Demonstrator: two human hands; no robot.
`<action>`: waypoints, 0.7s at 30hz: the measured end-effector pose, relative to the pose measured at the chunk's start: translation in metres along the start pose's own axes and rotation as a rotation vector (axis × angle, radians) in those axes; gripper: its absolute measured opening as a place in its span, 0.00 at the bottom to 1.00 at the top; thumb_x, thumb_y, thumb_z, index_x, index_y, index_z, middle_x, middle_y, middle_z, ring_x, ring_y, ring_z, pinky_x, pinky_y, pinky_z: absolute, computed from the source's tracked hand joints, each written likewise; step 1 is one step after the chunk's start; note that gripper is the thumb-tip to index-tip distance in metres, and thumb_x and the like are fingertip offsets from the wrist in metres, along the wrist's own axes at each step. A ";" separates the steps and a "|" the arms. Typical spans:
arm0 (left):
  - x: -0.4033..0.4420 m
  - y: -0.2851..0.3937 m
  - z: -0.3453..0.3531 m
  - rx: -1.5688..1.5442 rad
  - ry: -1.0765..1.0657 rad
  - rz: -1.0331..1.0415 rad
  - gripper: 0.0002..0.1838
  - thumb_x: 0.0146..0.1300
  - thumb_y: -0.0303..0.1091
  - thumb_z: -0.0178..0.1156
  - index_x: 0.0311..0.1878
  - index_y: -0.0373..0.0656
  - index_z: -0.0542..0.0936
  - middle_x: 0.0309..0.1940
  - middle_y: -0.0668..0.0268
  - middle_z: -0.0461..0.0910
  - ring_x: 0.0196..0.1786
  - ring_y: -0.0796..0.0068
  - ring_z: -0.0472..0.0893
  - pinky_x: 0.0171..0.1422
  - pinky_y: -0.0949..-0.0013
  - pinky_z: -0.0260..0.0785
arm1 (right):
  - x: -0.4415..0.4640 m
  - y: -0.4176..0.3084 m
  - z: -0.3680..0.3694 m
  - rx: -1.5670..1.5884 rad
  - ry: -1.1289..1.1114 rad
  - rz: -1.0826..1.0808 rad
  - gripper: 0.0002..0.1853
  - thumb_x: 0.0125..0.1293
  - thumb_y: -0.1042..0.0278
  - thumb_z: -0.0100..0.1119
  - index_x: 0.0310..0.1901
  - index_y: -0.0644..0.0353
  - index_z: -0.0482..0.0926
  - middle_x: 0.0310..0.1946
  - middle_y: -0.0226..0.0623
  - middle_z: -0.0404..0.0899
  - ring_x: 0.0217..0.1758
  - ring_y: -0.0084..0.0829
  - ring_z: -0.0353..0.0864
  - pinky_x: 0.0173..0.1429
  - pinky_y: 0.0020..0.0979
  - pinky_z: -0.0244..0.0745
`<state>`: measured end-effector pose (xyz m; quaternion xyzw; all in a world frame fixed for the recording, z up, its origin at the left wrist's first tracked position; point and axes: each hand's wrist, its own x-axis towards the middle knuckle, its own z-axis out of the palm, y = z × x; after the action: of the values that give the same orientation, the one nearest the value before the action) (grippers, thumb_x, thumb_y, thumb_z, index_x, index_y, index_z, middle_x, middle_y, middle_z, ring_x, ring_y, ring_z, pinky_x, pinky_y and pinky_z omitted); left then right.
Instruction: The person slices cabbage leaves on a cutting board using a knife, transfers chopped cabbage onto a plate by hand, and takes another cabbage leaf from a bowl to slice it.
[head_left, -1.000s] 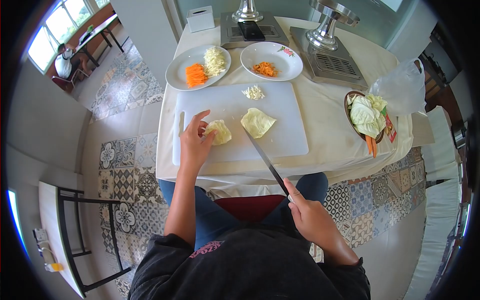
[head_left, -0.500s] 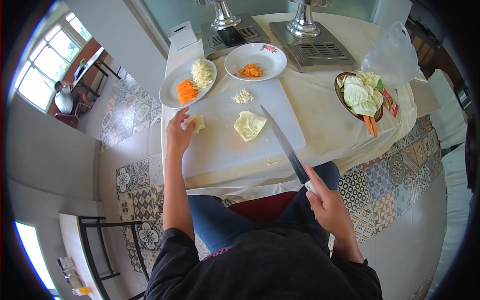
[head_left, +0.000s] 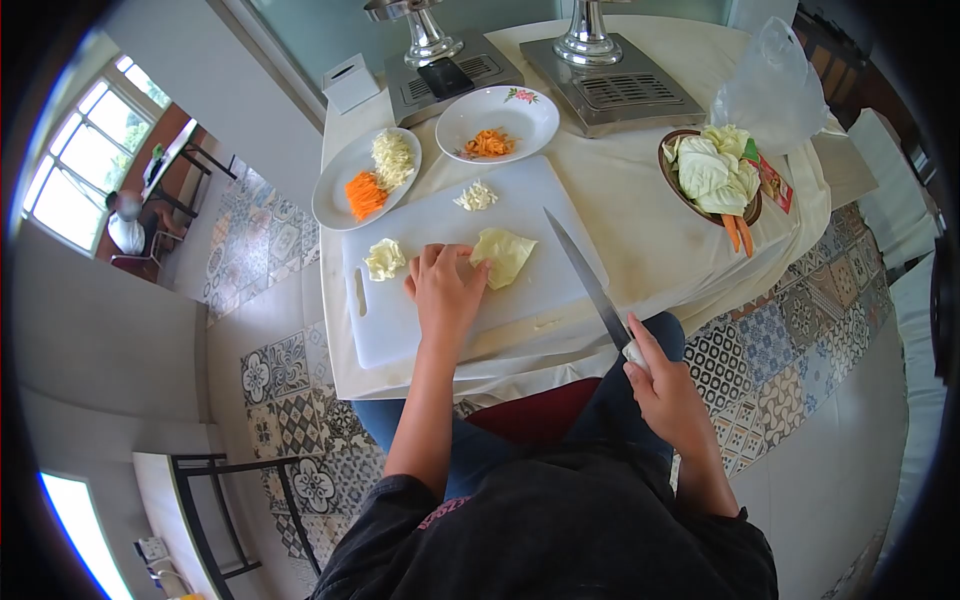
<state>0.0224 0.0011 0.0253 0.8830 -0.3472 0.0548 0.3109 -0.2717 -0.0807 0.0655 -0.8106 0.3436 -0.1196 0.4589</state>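
Note:
My left hand (head_left: 447, 290) is over the white cutting board (head_left: 395, 325), thumb and fingers bent at the left edge of a pale green cabbage leaf (head_left: 508, 254). My right hand (head_left: 664, 385) grips a large kitchen knife (head_left: 590, 285) by its white handle, index finger along the top. Its blade points up and away, over the board's right edge. A smaller crumpled cabbage piece (head_left: 384, 259) lies left of my left hand. Farther back on the board is a small heap of chopped cabbage (head_left: 476, 195).
Behind the board, an oval plate (head_left: 330, 190) holds shredded carrot and cabbage; a flowered plate (head_left: 535, 135) holds carrot pieces. To the right, a brown bowl (head_left: 675, 190) holds cabbage and carrots beside a plastic bag (head_left: 770, 95). Metal stands (head_left: 625, 90) occupy the back. A person (head_left: 127, 232) sits far left.
My left hand has left the small cabbage piece at the board's left side and moved right to the larger leaf. The knife stays in my right hand, nearly still.

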 end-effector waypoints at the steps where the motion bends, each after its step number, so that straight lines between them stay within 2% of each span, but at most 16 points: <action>1: 0.001 -0.002 0.002 -0.015 0.004 0.013 0.16 0.61 0.43 0.72 0.50 0.48 0.85 0.50 0.63 0.82 0.58 0.59 0.77 0.67 0.53 0.58 | 0.000 0.001 0.000 -0.005 0.001 0.001 0.32 0.75 0.71 0.53 0.78 0.56 0.60 0.51 0.64 0.81 0.49 0.64 0.81 0.52 0.51 0.76; 2: 0.002 -0.004 0.003 -0.029 0.009 0.027 0.16 0.61 0.42 0.71 0.50 0.48 0.85 0.49 0.64 0.83 0.57 0.60 0.78 0.67 0.54 0.58 | 0.000 0.001 0.001 -0.001 0.002 0.003 0.32 0.75 0.71 0.53 0.78 0.56 0.60 0.50 0.65 0.81 0.49 0.64 0.80 0.52 0.51 0.76; 5: 0.011 -0.015 0.000 -0.313 -0.194 -0.087 0.15 0.61 0.39 0.71 0.50 0.48 0.85 0.44 0.66 0.86 0.50 0.65 0.82 0.65 0.57 0.58 | 0.001 0.001 0.002 0.004 0.005 0.002 0.32 0.75 0.71 0.53 0.78 0.56 0.60 0.48 0.65 0.81 0.48 0.64 0.80 0.51 0.52 0.75; 8: 0.012 -0.017 -0.007 -0.297 -0.145 -0.116 0.15 0.60 0.38 0.71 0.49 0.49 0.84 0.40 0.68 0.87 0.44 0.69 0.84 0.64 0.60 0.58 | 0.001 0.002 0.004 0.006 0.015 -0.019 0.32 0.75 0.71 0.53 0.78 0.55 0.60 0.47 0.65 0.81 0.48 0.64 0.80 0.50 0.52 0.75; 11: 0.009 -0.017 -0.011 -0.253 -0.095 -0.086 0.14 0.60 0.37 0.71 0.50 0.49 0.85 0.45 0.66 0.87 0.49 0.66 0.83 0.65 0.58 0.59 | 0.002 0.005 0.006 0.021 0.034 -0.055 0.32 0.75 0.71 0.53 0.78 0.53 0.60 0.47 0.65 0.81 0.48 0.64 0.80 0.49 0.51 0.75; 13: 0.005 -0.024 -0.008 -0.219 0.016 0.029 0.14 0.61 0.37 0.70 0.51 0.49 0.85 0.48 0.67 0.86 0.53 0.64 0.81 0.66 0.56 0.61 | 0.002 0.002 0.006 0.024 0.028 -0.045 0.32 0.75 0.71 0.53 0.79 0.50 0.60 0.47 0.65 0.80 0.48 0.63 0.80 0.49 0.50 0.76; 16: -0.007 -0.027 -0.008 -0.160 0.069 0.130 0.14 0.63 0.37 0.70 0.51 0.50 0.85 0.54 0.67 0.84 0.58 0.61 0.78 0.67 0.54 0.61 | 0.004 0.001 0.010 0.047 0.043 -0.170 0.32 0.74 0.77 0.53 0.78 0.55 0.61 0.50 0.58 0.82 0.25 0.41 0.71 0.39 0.29 0.73; 19: -0.018 -0.023 -0.006 -0.120 0.086 0.169 0.14 0.63 0.37 0.69 0.52 0.50 0.85 0.56 0.68 0.83 0.61 0.61 0.77 0.68 0.54 0.61 | 0.010 -0.019 0.011 0.035 -0.059 -0.143 0.32 0.75 0.71 0.52 0.79 0.47 0.60 0.32 0.60 0.81 0.36 0.60 0.81 0.42 0.49 0.74; 21: -0.021 -0.019 -0.002 -0.099 0.105 0.178 0.15 0.63 0.37 0.69 0.53 0.50 0.85 0.57 0.68 0.83 0.62 0.61 0.77 0.69 0.55 0.61 | 0.015 -0.029 0.019 0.005 -0.084 -0.181 0.33 0.75 0.71 0.52 0.79 0.46 0.59 0.28 0.57 0.80 0.33 0.59 0.81 0.40 0.50 0.73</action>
<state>0.0196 0.0254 0.0109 0.8281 -0.4099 0.1111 0.3659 -0.2383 -0.0686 0.0770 -0.8414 0.2490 -0.1274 0.4624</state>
